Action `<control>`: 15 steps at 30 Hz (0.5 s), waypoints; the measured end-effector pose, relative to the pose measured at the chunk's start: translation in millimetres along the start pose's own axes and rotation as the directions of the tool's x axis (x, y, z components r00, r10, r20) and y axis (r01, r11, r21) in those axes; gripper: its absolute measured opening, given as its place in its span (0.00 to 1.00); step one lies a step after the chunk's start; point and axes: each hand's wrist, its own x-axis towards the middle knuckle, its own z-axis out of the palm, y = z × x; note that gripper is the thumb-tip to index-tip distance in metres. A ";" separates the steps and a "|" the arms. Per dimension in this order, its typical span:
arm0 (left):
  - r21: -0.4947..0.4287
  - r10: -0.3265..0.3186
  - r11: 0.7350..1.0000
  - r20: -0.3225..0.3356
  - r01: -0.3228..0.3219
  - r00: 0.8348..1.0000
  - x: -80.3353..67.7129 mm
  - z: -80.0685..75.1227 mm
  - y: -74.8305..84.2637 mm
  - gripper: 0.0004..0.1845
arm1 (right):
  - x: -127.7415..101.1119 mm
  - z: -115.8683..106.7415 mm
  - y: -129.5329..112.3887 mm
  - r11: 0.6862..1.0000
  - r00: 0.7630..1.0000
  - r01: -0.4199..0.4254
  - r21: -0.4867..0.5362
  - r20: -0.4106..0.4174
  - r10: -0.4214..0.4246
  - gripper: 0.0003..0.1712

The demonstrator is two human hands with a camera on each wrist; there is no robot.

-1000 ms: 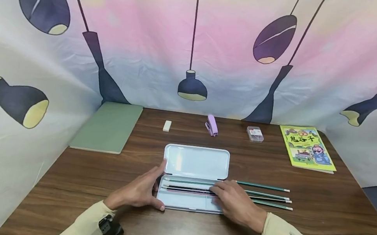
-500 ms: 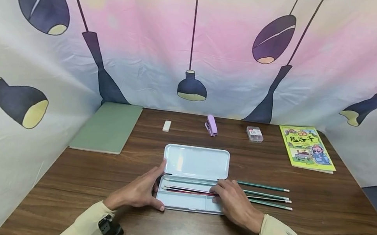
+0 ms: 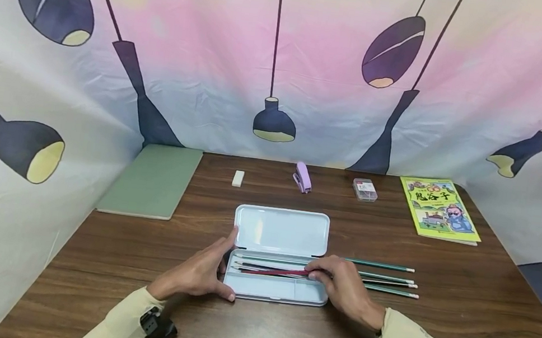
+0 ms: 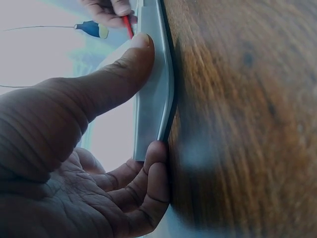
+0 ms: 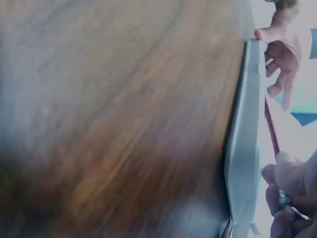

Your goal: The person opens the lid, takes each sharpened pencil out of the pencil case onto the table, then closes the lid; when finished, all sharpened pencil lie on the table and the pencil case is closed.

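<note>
A pale blue pencil case (image 3: pixel 256 290) lies with its lid (image 3: pixel 294 231) up, pencils inside its back compartment. My left hand (image 3: pixel 199 273) holds the case's left end, thumb at the front corner and fingers along the side; in the left wrist view the curled fingertips (image 4: pixel 156 153) press its end. Between thumb and fingers my right hand (image 3: pixel 344 291) pinches a red pencil (image 3: pixel 273 272), which slants over the dark and pale pencils in the case. The right wrist view shows this red pencil (image 5: pixel 272 130) close up. The right hand covers its rear end.
Several green and dark pencils (image 3: pixel 392 278) extend right from behind the right hand. Along the back lie a green folder (image 3: pixel 153 180), a white eraser (image 3: pixel 237 178), a purple stapler (image 3: pixel 302 177), a small clear box (image 3: pixel 365 190) and a yellow book (image 3: pixel 441 209).
The red pencil, flat among the others before, now slants up with its rear end raised in my right hand's pinch. The left hand keeps its place on the case.
</note>
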 end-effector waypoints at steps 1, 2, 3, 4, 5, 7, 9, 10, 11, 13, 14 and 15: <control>-0.002 0.000 1.000 -0.003 0.000 1.000 0.2 -0.2 -0.1 0.69 | 0.1 -1.6 0.6 0.999 1.000 -0.020 0.029 -0.021 0.021 0.11; -0.001 -0.004 1.000 -0.001 0.004 1.000 0.2 -0.3 -0.1 0.69 | 0.1 -3.4 1.3 0.997 0.998 -0.036 0.061 -0.042 0.039 0.11; 0.001 -0.005 1.000 0.000 0.005 1.000 0.1 -0.4 -0.1 0.69 | -0.2 -5.5 2.3 0.995 0.996 -0.052 0.091 -0.061 0.057 0.11; 0.001 -0.006 1.000 0.003 0.006 1.000 0.0 -0.3 0.1 0.69 | -0.7 -7.8 3.6 0.992 0.994 -0.063 0.112 -0.080 0.072 0.12; 0.000 -0.007 1.000 0.005 0.007 1.000 -0.2 -0.1 0.1 0.69 | -1.2 -10.3 5.2 0.989 0.992 -0.071 0.129 -0.098 0.084 0.12; -0.005 -0.009 1.000 0.008 0.009 1.000 -0.7 0.5 0.4 0.69 | -3.0 -16.2 9.1 0.985 0.987 -0.088 0.147 -0.124 0.106 0.13; -0.007 -0.010 1.000 0.010 0.010 1.000 -1.2 1.1 0.5 0.69 | -5.1 -22.9 14.2 0.986 0.983 -0.090 0.143 -0.150 0.111 0.13; -0.009 -0.013 1.000 0.010 0.013 1.000 -1.3 1.1 0.7 0.69 | -6.2 -26.8 16.3 0.985 0.980 -0.098 0.140 -0.160 0.120 0.13; -0.004 -0.013 1.000 0.008 0.013 1.000 -1.0 1.4 -0.1 0.69 | -7.4 -30.7 18.7 0.984 0.977 -0.111 0.137 -0.166 0.133 0.13; -0.002 -0.006 1.000 0.003 0.006 1.000 -0.6 1.0 -0.4 0.69 | -9.7 -38.0 24.1 0.983 0.971 -0.126 0.130 -0.188 0.150 0.12; 0.002 -0.006 1.000 0.002 0.006 1.000 -0.2 0.5 -0.6 0.69 | -10.9 -41.5 26.8 0.983 0.967 -0.132 0.124 -0.203 0.155 0.12; 0.004 -0.006 1.000 0.001 0.006 1.000 0.4 -0.2 -0.5 0.69 | -11.9 -45.2 28.4 0.983 0.962 -0.141 0.121 -0.217 0.165 0.11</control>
